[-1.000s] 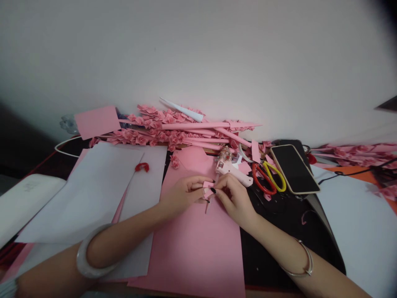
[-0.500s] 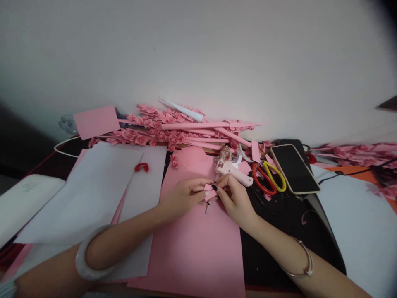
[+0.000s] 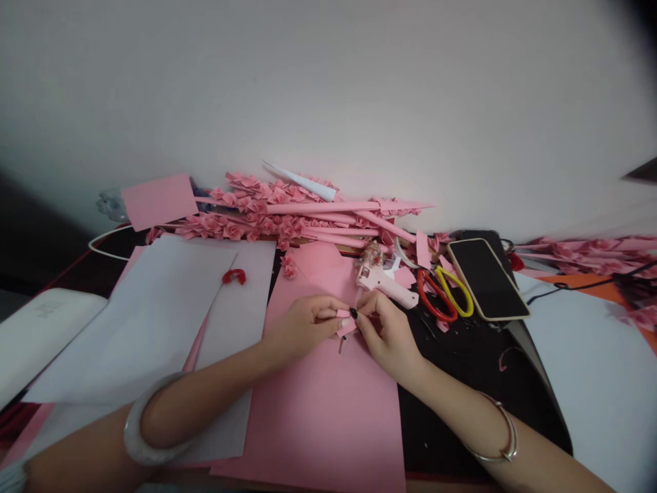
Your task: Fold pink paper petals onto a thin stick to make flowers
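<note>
Between the fingertips of both hands is a small piece of pink paper (image 3: 345,326), held above a large pink sheet (image 3: 328,411). My left hand (image 3: 311,325) pinches its left side, thumb on top. From the right, my right hand (image 3: 384,332) is closed on its upper right edge with thumb and forefinger. A thin dark piece (image 3: 343,344) shows just below the paper; what it is I cannot make out. Just beyond my right hand lies a pale pink glue gun (image 3: 384,282), its nozzle end partly hidden by the fingers.
Red-handled scissors (image 3: 436,298), yellow handles (image 3: 456,293) and a phone (image 3: 487,279) lie at the right on a black mat (image 3: 462,390). Pink paper flowers (image 3: 246,222) line the wall. White sheets (image 3: 154,308), with a red-ended tool (image 3: 234,276), cover the left.
My right thumb and forefinger have closed in on the small paper, covering more of its upper right edge. My left hand has barely moved.
</note>
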### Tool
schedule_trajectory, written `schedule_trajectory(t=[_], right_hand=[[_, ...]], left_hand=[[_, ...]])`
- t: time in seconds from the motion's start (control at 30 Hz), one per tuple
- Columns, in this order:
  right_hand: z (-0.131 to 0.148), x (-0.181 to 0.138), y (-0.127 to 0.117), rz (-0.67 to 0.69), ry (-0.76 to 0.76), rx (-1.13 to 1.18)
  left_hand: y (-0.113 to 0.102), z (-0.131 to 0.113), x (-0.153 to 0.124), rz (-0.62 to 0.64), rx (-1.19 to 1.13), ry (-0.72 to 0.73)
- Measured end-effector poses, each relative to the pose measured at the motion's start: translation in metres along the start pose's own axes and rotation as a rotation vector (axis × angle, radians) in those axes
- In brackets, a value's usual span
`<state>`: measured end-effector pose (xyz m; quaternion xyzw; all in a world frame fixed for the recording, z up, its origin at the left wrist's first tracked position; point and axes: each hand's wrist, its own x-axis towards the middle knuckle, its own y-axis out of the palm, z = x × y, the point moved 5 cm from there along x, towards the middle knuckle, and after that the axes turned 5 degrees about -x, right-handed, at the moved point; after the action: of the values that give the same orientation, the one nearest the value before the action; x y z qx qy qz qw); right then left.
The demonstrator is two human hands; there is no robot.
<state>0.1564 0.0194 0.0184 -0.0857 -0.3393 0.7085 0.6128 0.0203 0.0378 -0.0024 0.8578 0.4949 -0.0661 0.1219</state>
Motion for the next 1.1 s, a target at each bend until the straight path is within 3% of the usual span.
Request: schedule_trajectory(t=[0.3,0.57,0.9,1.1], right_hand=[[-0.009,0.003,-0.002,0.028,0.112,-0.037],[0.000,0.007,0.000,0.143,0.003,-0.100],[0.001,0.005,0.004,0.252,-0.062,-0.126],[0.002,0.003,0.004,0.227,-0.096,-0.134]], left_hand=[[-0.003,-0.005,0.001,-0.030,0.029,0.027],[-0.001,0.002,0.002,0.014,-0.067,-0.002],[-0.003,0.002,0.001,-0.020,0.067,0.011],[-0.002,-0.002,-0.001,-0.006,0.093,0.051]])
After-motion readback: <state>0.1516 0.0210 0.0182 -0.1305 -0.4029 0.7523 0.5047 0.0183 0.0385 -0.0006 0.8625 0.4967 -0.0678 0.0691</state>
